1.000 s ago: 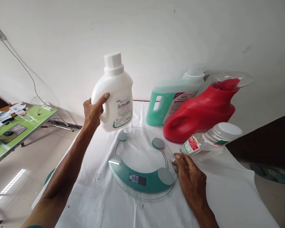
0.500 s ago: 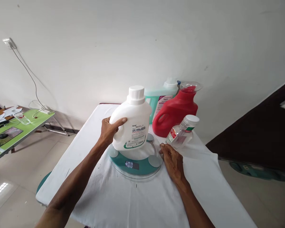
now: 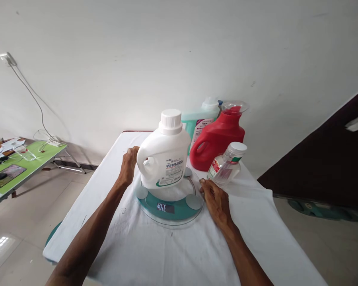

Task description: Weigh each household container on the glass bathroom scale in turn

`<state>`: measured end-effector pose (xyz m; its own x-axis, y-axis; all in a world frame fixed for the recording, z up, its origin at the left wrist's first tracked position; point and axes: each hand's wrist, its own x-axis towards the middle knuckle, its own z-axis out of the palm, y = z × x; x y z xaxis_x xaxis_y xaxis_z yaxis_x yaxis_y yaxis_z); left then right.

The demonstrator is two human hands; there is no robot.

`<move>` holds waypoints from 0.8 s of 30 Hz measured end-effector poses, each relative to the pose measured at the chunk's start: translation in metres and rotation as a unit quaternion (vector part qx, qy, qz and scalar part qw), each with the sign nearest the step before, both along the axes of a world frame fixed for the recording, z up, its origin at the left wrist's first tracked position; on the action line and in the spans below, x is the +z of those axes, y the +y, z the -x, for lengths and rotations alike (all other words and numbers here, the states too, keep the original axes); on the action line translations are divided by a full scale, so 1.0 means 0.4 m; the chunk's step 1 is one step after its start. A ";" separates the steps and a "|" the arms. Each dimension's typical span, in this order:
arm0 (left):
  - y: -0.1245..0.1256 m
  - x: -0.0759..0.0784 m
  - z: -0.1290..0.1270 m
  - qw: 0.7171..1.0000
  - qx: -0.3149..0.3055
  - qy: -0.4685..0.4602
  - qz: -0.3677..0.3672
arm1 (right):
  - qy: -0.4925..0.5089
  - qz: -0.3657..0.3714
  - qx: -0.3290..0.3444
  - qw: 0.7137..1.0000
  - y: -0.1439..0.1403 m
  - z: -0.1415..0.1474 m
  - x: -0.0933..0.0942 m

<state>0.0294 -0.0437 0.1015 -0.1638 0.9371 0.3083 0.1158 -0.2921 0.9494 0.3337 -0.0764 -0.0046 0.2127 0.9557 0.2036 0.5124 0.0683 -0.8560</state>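
- Hidden: the base of the white detergent bottle covers the rear centre of the glass scale; two rear sensor pads show only in part.
- Hard to read: the scale display is lit, but its digits cannot be made out; the small print on the bottle label is illegible.
- Cut off: both forearms leave the lower edge of the view.
- Bottle: white, with a ribbed white screw cap, a moulded handle on its left side and a front label with a green band. It stands upright on the scale.
- Left hand: fingers loosely curled just beside the handle; whether they touch it cannot be told.
- Right hand: fingers flat and released, resting on the counter at the scale's right rim.
- Behind: a green detergent jug, a red jug and a clear bottle, close together.
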 end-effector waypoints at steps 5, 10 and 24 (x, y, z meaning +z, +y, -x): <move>0.043 -0.146 0.065 0.997 0.063 -0.031 0.016 | -0.008 -0.008 0.008 1.000 0.001 -0.003 -0.003; 0.062 -0.246 0.071 0.994 0.023 -0.085 0.072 | -0.025 -0.013 0.011 1.000 0.001 -0.006 -0.006; 0.045 -0.245 0.049 0.994 0.009 -0.061 0.087 | -0.066 -0.002 0.019 0.998 0.008 -0.013 -0.027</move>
<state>0.0099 -0.0258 0.0035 -0.2074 0.9710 0.1189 0.0009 -0.1213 0.9926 0.3388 -0.0734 -0.0155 0.1470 0.9620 0.2303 0.6171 0.0928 -0.7814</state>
